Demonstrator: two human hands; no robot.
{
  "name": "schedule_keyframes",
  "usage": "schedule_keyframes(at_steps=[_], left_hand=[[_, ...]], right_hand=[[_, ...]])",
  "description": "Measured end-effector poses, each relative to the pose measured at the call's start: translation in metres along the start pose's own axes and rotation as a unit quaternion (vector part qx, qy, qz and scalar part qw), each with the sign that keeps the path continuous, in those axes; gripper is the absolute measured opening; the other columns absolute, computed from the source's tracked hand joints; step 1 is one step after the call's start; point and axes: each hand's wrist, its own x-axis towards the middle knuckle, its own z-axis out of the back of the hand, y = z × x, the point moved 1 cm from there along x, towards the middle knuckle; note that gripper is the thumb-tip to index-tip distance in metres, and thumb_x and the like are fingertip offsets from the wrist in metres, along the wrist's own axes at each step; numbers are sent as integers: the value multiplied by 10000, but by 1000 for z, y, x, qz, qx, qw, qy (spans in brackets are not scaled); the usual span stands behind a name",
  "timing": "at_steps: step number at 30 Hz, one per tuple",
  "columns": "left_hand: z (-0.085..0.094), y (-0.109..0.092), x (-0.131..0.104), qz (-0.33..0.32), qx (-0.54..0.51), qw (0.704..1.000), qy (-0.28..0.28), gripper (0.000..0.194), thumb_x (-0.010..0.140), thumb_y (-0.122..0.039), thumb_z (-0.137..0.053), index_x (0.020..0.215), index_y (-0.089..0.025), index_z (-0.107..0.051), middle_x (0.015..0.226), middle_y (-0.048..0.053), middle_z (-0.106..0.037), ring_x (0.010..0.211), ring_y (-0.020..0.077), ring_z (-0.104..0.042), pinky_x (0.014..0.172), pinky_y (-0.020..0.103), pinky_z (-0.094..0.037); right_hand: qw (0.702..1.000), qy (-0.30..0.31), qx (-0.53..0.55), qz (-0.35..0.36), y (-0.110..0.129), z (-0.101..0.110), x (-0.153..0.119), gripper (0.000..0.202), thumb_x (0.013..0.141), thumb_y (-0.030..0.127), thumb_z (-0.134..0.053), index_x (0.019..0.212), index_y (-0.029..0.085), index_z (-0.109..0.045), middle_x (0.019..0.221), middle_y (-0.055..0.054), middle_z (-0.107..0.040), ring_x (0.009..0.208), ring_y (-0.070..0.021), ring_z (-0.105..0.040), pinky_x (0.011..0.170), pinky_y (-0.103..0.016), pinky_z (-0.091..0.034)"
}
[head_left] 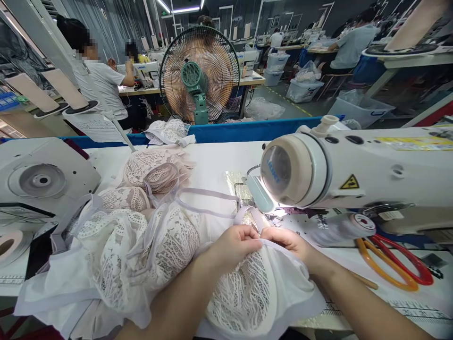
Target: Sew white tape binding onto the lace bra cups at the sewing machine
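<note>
A white lace bra (pixel 244 293) hangs over the table's front edge, its cup facing me. My left hand (pixel 235 243) pinches the top of this cup, where a pale strap (pixel 253 217) loops up. Close beside it, my right hand (pixel 288 241) is closed on the same edge from the other side. Both sets of fingertips nearly touch, just in front of the sewing machine (pixel 354 165). To the left lies a heap of more white lace bras (pixel 116 255), with a thin strap (pixel 208 198) running from it toward the machine.
Right of my hands lie a thread spool (pixel 343 229) and scissors with orange and red handles (pixel 389 262). Beige lace cups (pixel 152 170) are piled behind the heap. Another machine head (pixel 46 177) stands left. Beyond the blue edge (pixel 247 131) are a fan (pixel 200 75) and people at machines.
</note>
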Motion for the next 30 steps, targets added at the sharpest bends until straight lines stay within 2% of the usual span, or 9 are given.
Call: schedule_keyframes(at_steps=[3, 8, 11, 18, 24, 30], left_hand=[[0, 3, 0, -8, 14, 1000, 3, 190, 605, -237, -627, 661, -154, -466, 547, -52, -437, 520, 68, -381, 506, 195, -265], [-4, 2, -3, -14, 83, 995, -61, 130, 604, -179, -577, 605, -154, -449, 515, -65, -369, 487, 56, -320, 463, 189, -217], [-8, 0, -6, -10, 99, 992, -78, 110, 604, -166, -553, 590, -153, -444, 509, -66, -353, 483, 53, -303, 453, 188, -209], [-8, 4, -4, 10, 67, 995, -78, 107, 587, -172, -570, 596, -149, -466, 496, -60, -384, 466, 56, -331, 444, 186, -228], [-4, 8, -3, 11, 51, 997, -51, 117, 596, -203, -587, 618, -141, -490, 513, -52, -406, 480, 59, -359, 456, 183, -252], [-5, 10, -3, 23, 29, 998, -45, 129, 586, -205, -601, 637, -132, -507, 533, -35, -449, 499, 74, -399, 477, 197, -289]], right_hand=[[1000, -6, -9, 8, 0, 0, 1, 263, 786, 410, -530, 701, 165, -572, 647, -9, -513, 605, -120, -469, 560, -239, -401], [999, -9, -29, 27, -2, -1, 1, 254, 792, 402, -529, 721, 166, -593, 663, -17, -523, 626, -128, -472, 582, -251, -398], [998, -21, -44, 44, -3, -1, 1, 247, 787, 397, -542, 709, 170, -598, 655, -19, -525, 620, -129, -469, 576, -252, -391], [994, -20, -62, 84, -6, 0, 1, 223, 788, 373, -545, 751, 167, -622, 653, -23, -536, 607, -127, -481, 560, -246, -394], [991, -12, -57, 117, 0, 2, 0, 192, 796, 343, -548, 807, 174, -638, 634, -13, -529, 599, -119, -485, 549, -233, -393], [995, 0, -58, 84, 1, 5, -1, 204, 801, 352, -550, 803, 170, -643, 638, -9, -490, 599, -115, -463, 549, -235, -384]])
